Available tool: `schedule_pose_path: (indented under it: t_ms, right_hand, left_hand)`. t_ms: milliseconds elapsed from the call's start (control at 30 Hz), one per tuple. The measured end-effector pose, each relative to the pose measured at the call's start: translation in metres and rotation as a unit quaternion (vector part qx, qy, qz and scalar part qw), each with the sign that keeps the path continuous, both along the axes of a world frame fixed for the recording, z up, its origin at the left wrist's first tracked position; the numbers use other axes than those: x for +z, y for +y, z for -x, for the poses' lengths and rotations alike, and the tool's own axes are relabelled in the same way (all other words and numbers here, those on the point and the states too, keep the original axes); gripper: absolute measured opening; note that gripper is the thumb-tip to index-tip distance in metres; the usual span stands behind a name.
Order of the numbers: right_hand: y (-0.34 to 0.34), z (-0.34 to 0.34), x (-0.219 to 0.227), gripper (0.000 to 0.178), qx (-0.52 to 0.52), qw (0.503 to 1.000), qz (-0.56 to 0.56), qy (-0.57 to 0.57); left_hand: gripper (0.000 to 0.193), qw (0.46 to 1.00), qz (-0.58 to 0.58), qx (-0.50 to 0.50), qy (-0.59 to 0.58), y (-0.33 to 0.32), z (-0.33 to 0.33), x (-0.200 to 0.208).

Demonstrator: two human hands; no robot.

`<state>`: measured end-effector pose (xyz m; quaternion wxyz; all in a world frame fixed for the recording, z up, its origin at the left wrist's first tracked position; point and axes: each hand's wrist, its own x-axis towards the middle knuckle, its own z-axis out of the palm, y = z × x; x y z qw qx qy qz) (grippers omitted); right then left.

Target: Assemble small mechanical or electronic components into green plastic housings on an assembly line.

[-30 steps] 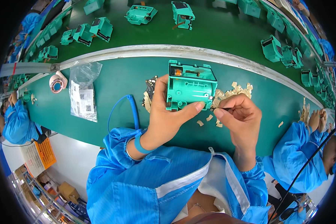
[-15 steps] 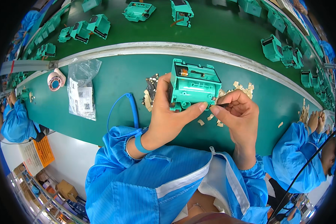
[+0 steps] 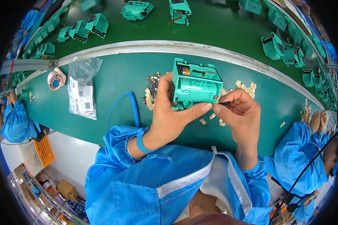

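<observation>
My left hand (image 3: 176, 120) grips a green plastic housing (image 3: 199, 88) from its left side, with the thumb along the near edge. The housing is tilted so that its rounded hollow and an upper slot with orange and dark parts show. At its near right corner, my right hand (image 3: 238, 112) pinches a small, dark, pointed piece (image 3: 225, 103) between thumb and fingertips. Whether this piece touches the housing I cannot tell. Behind my left hand lies a dark sheet with pale bits (image 3: 152, 88). Scattered cream-coloured scraps (image 3: 248, 89) lie beyond my right hand.
A coiled blue cord (image 3: 134, 110) runs towards my left wristband. Left of it lie a clear plastic bag (image 3: 81, 90) and a tape roll (image 3: 55, 82). Past a pale rail (image 3: 150, 46), several green housings (image 3: 97, 25) stand on a green surface. Other people in blue sleeves (image 3: 300, 153) work on both sides.
The dark piece in my right fingers has tilted and shifted slightly right of the housing's corner. My left hand keeps its hold. The housings beyond the rail appear slightly shifted to the left.
</observation>
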<state>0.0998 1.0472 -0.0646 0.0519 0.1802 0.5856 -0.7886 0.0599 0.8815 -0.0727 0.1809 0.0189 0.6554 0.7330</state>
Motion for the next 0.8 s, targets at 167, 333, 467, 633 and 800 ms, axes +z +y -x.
schedule_pose_path:
  t_ms: [167,333,467,633,800]
  right_hand:
    - [0.002,-0.001,-0.003,0.017,0.015,0.999,0.046,-0.013]
    - [0.01,-0.006,0.0,0.026,0.058,0.996,0.055,-0.042]
    - [0.008,-0.011,-0.011,0.037,-0.067,0.983,-0.142,0.092]
    - [-0.002,-0.001,-0.011,0.041,-0.023,0.947,-0.199,0.251]
    - [-0.01,0.001,-0.018,0.019,-0.038,0.95,-0.22,0.219]
  left_hand:
    - [0.061,0.996,-0.042,-0.019,-0.074,-0.004,0.004,-0.009]
    - [0.058,0.975,-0.179,-0.01,-0.128,-0.005,0.008,-0.007]
    - [0.057,0.967,-0.201,-0.019,-0.154,-0.009,0.012,-0.003]
    - [0.059,0.968,-0.208,-0.012,-0.137,-0.007,0.011,-0.008]
    - [0.069,0.951,-0.274,0.003,-0.142,-0.002,0.011,-0.008]
